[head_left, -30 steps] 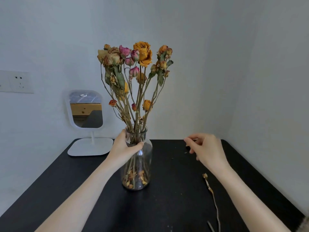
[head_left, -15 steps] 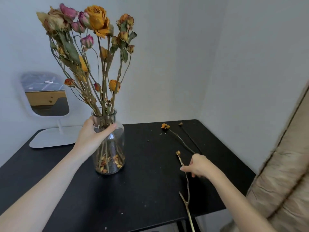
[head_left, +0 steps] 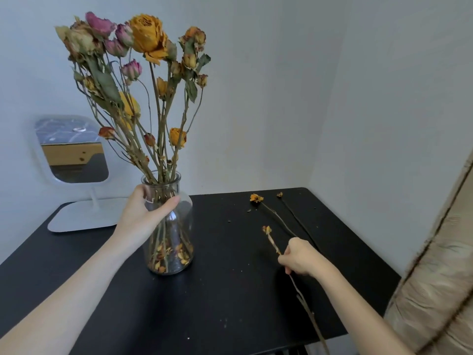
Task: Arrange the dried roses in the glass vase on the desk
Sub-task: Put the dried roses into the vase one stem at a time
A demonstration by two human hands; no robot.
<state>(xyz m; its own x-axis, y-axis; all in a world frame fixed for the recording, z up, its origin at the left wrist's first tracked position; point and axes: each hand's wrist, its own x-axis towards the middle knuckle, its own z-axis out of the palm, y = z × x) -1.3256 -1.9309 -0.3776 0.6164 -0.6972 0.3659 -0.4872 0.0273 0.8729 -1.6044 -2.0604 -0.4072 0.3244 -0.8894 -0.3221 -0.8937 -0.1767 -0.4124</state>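
A clear glass vase (head_left: 176, 242) stands on the black desk (head_left: 230, 290), left of centre. It holds a tall bunch of dried roses (head_left: 138, 73) in orange, pink and yellow, with fallen petals at its bottom. My left hand (head_left: 143, 216) grips the vase at its neck. My right hand (head_left: 302, 257) is closed on a thin dried rose stem (head_left: 271, 239) with a small yellow bud at its far end; the long stem runs past the desk's front edge. Two more loose dried roses, an orange one (head_left: 256, 198) and a small one (head_left: 280, 194), lie on the desk beyond my right hand.
A white standing mirror (head_left: 74, 149) with a flat base sits at the desk's back left, close to the vase. Walls close in behind and to the right. A beige padded cushion (head_left: 440, 278) rises off the desk's right edge. Small crumbs dot the desk.
My right hand came back from the far side of the desk and closed on the thin stem, whose bud end is now off the desk. The view swung right. My left hand stays on the vase.
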